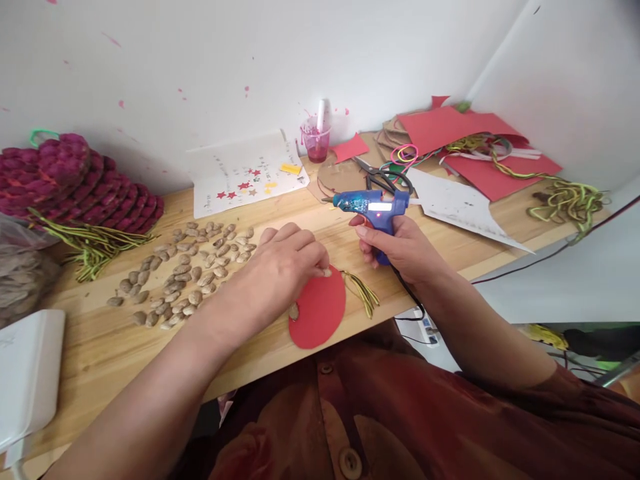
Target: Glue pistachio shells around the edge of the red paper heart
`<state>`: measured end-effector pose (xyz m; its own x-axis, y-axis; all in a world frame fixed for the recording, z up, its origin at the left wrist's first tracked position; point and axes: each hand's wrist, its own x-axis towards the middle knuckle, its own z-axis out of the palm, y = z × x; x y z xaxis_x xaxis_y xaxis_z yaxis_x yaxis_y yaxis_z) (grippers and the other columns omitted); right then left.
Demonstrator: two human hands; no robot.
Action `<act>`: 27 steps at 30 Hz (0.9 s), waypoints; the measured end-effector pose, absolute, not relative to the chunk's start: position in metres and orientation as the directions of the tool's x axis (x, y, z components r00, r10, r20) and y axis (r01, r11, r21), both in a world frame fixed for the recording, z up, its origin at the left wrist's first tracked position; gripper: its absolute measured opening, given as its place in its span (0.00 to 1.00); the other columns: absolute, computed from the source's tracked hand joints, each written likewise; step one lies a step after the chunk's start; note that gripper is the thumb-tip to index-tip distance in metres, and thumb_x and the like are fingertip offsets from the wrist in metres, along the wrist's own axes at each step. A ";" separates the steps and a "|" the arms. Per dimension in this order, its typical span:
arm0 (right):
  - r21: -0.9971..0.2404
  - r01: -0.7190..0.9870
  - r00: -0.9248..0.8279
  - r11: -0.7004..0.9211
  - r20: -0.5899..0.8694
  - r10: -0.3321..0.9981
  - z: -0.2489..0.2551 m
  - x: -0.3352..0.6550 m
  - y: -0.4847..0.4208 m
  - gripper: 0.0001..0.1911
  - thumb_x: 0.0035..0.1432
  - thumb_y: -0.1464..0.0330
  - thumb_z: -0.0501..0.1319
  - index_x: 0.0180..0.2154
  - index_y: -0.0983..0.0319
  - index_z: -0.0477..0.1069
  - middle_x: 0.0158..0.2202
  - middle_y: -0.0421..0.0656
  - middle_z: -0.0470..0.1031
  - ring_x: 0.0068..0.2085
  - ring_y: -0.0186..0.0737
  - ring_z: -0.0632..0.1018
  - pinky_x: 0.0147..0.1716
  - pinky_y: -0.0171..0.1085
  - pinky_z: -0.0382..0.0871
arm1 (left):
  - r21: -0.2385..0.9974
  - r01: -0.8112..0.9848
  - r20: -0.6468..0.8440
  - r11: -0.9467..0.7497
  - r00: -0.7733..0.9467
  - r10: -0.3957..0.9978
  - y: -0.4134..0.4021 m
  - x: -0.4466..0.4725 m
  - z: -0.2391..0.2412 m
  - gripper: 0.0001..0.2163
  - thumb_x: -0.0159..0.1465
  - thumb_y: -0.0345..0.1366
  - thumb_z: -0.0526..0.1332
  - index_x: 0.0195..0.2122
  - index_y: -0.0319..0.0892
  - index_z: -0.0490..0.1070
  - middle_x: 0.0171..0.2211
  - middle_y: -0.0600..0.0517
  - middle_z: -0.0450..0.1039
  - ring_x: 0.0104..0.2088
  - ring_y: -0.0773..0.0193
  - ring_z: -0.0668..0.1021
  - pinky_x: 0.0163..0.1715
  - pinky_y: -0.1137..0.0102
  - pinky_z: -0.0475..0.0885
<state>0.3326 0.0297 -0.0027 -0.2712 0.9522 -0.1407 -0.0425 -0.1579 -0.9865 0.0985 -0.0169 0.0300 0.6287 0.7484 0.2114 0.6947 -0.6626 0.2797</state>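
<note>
My right hand [395, 243] is wrapped round the handle of a blue hot glue gun [367, 203], its nozzle pointing left above the table. My left hand [287, 263] is closed, fingertips pinching a small tan nut shell [327, 273] against the upper edge of a red paper disc [320, 310]. Another nut shell [293, 311] sits at the disc's left edge. From the disc's right side extends a yellow-green and dark string tassel [364, 293]. Many loose nut shells [183, 278] are spread on the table to the left of my left hand.
A purple-red cone-covered piece [80, 187], string bundle [95, 243] and white box [30, 373] stand left. Behind are a printed sheet [245, 177], pink cup [317, 143] and scissors [383, 177]. Red paper [455, 130] lies right; the glue gun's cord [413, 293] hangs over the table edge.
</note>
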 end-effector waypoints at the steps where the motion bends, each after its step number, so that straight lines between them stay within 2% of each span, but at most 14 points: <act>1: -0.987 -0.044 -0.279 -0.157 -0.139 0.950 -0.003 0.333 0.030 0.13 0.57 0.62 0.70 0.40 0.61 0.75 0.22 0.35 0.71 0.22 0.31 0.72 0.19 0.32 0.64 | 0.340 0.683 0.197 -0.647 0.621 0.759 -0.020 0.094 0.032 0.06 0.73 0.30 0.57 0.39 0.44 0.73 0.39 0.50 0.75 0.42 0.57 0.72 0.44 0.61 0.65; 2: -0.987 -0.043 -0.284 -0.155 -0.137 0.949 -0.003 0.333 0.029 0.13 0.57 0.62 0.70 0.40 0.61 0.75 0.22 0.35 0.71 0.22 0.31 0.72 0.19 0.32 0.64 | 0.378 0.682 0.191 -0.626 0.605 0.773 -0.024 0.089 0.034 0.06 0.72 0.30 0.57 0.39 0.44 0.73 0.39 0.50 0.75 0.42 0.58 0.73 0.43 0.62 0.65; 7: -0.987 -0.038 -0.278 -0.156 -0.140 0.950 -0.002 0.333 0.029 0.12 0.57 0.62 0.69 0.40 0.62 0.74 0.22 0.35 0.70 0.22 0.31 0.71 0.18 0.31 0.63 | 0.387 0.730 0.189 -0.564 0.536 0.823 -0.035 0.076 0.035 0.07 0.71 0.30 0.58 0.37 0.43 0.75 0.35 0.50 0.76 0.39 0.58 0.74 0.42 0.63 0.67; 10: -0.986 -0.032 -0.272 -0.164 -0.149 0.951 -0.001 0.332 0.029 0.13 0.57 0.62 0.70 0.40 0.62 0.74 0.22 0.35 0.70 0.22 0.31 0.71 0.19 0.31 0.63 | 0.476 0.712 0.205 -0.516 0.481 0.852 -0.038 0.074 0.033 0.07 0.71 0.30 0.58 0.37 0.42 0.75 0.37 0.50 0.76 0.39 0.61 0.76 0.42 0.65 0.70; 13: -0.987 -0.024 -0.254 -0.156 -0.145 0.956 -0.001 0.332 0.028 0.13 0.56 0.62 0.70 0.40 0.62 0.74 0.22 0.35 0.71 0.22 0.32 0.71 0.18 0.32 0.63 | 0.616 0.661 0.221 -0.429 0.377 0.899 -0.040 0.069 0.031 0.05 0.70 0.30 0.59 0.38 0.42 0.75 0.38 0.50 0.76 0.38 0.63 0.77 0.40 0.68 0.71; 17: -0.987 -0.009 -0.245 -0.159 -0.152 0.957 -0.001 0.331 0.028 0.15 0.54 0.61 0.72 0.40 0.62 0.75 0.22 0.36 0.71 0.21 0.33 0.72 0.17 0.32 0.63 | 0.818 0.510 0.168 -0.265 0.228 0.959 -0.043 0.056 0.026 0.03 0.69 0.34 0.62 0.41 0.42 0.75 0.36 0.51 0.76 0.34 0.66 0.77 0.36 0.70 0.73; 20: -0.987 0.013 -0.229 -0.159 -0.157 0.961 -0.001 0.331 0.028 0.14 0.54 0.61 0.72 0.40 0.62 0.76 0.22 0.37 0.71 0.22 0.33 0.71 0.18 0.32 0.64 | 0.936 0.321 0.108 -0.145 0.131 0.986 -0.045 0.049 0.024 0.05 0.68 0.36 0.65 0.42 0.41 0.75 0.39 0.50 0.77 0.32 0.68 0.79 0.32 0.72 0.76; 24: -0.983 0.053 -0.218 -0.177 -0.184 0.958 0.000 0.331 0.028 0.15 0.54 0.61 0.72 0.40 0.62 0.77 0.22 0.37 0.72 0.22 0.33 0.72 0.18 0.31 0.64 | 0.997 0.066 0.037 -0.038 0.023 0.999 -0.048 0.047 0.023 0.09 0.64 0.40 0.70 0.39 0.40 0.75 0.44 0.47 0.77 0.41 0.62 0.84 0.33 0.73 0.80; 27: -0.980 0.067 -0.217 -0.189 -0.199 0.956 0.000 0.332 0.029 0.15 0.54 0.60 0.72 0.41 0.61 0.77 0.22 0.37 0.72 0.22 0.33 0.72 0.18 0.31 0.65 | 0.999 -0.044 -0.012 0.011 -0.030 0.999 -0.049 0.045 0.020 0.13 0.62 0.42 0.72 0.39 0.41 0.74 0.40 0.49 0.78 0.40 0.62 0.85 0.36 0.73 0.81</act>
